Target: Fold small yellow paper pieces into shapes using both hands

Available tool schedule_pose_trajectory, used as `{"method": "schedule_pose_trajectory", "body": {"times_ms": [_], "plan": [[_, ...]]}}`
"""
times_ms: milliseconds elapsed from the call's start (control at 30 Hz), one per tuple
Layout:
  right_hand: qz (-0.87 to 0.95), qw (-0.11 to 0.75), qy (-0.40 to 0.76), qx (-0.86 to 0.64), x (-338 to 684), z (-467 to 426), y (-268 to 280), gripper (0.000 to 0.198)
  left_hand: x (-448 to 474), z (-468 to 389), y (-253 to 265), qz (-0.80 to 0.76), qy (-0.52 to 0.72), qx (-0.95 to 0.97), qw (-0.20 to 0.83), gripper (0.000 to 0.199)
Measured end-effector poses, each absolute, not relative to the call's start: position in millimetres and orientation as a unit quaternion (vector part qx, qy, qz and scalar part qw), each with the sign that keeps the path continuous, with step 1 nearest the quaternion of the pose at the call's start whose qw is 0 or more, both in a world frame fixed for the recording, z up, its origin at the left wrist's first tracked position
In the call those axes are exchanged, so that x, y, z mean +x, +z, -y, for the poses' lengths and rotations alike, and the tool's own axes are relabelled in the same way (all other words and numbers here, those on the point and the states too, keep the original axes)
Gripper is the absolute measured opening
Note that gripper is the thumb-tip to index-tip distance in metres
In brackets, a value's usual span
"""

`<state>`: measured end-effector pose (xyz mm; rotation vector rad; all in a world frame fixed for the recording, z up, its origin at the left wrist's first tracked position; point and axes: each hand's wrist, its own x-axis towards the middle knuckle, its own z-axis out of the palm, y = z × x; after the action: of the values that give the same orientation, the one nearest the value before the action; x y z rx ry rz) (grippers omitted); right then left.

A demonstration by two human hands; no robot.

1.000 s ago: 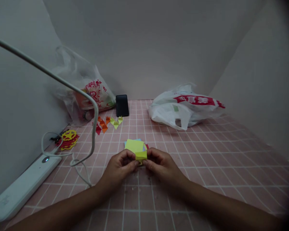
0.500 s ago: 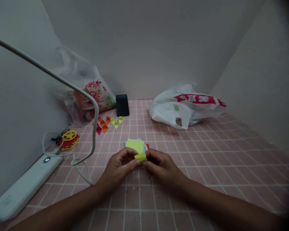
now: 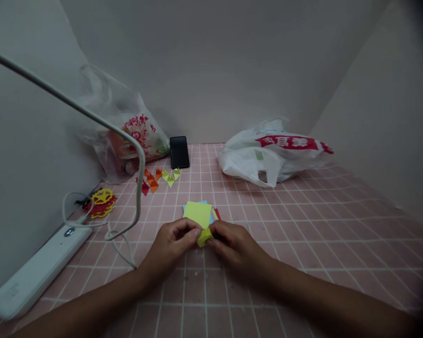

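Observation:
A small folded yellow paper (image 3: 204,237) is held between my two hands, just above the tiled tabletop. My left hand (image 3: 178,238) pinches its left edge with thumb and fingers. On the other side my right hand (image 3: 231,238) grips the right edge, partly covering it. Directly behind the hands lies a stack of square coloured paper (image 3: 197,212), a yellow sheet on top, with blue and red edges showing beneath. Further back on the left are folded paper hearts, several orange and red (image 3: 152,179) and some pale yellow (image 3: 171,177).
A white power strip (image 3: 38,270) with a cable (image 3: 139,188) arching up stands at left. Nearby lie yellow and red cut-out shapes (image 3: 102,203). A black phone (image 3: 179,151) rests at the back between a clear plastic bag (image 3: 127,131) and a white plastic bag (image 3: 246,159).
The folded yellow paper has tilted and sits slightly lower, its right end raised. Both hands shifted a little around it and still hold it. The view moved slightly.

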<state>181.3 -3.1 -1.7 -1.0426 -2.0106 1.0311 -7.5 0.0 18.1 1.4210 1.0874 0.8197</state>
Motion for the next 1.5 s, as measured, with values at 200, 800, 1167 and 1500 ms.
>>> {"method": "schedule_pose_trajectory", "body": {"times_ms": [200,800,1167,1500], "plan": [[0.801,0.31,0.363,-0.361,180.7,3.9,-4.1,0.018,-6.1,-1.6,21.3,-0.47,0.34,0.577,0.575,0.018],[0.766,0.325,0.428,-0.352,181.5,3.8,-0.3,0.025,-4.7,1.3,20.2,-0.503,0.319,0.654,0.466,0.013],[0.675,0.339,0.53,-0.386,181.8,3.3,0.6,0.021,-5.1,0.7,17.6,-0.505,0.315,0.659,0.459,0.012],[0.664,0.348,0.51,-0.422,180.4,2.9,-1.1,0.013,-4.3,1.4,21.7,-0.473,0.307,0.617,0.549,0.019]]}}
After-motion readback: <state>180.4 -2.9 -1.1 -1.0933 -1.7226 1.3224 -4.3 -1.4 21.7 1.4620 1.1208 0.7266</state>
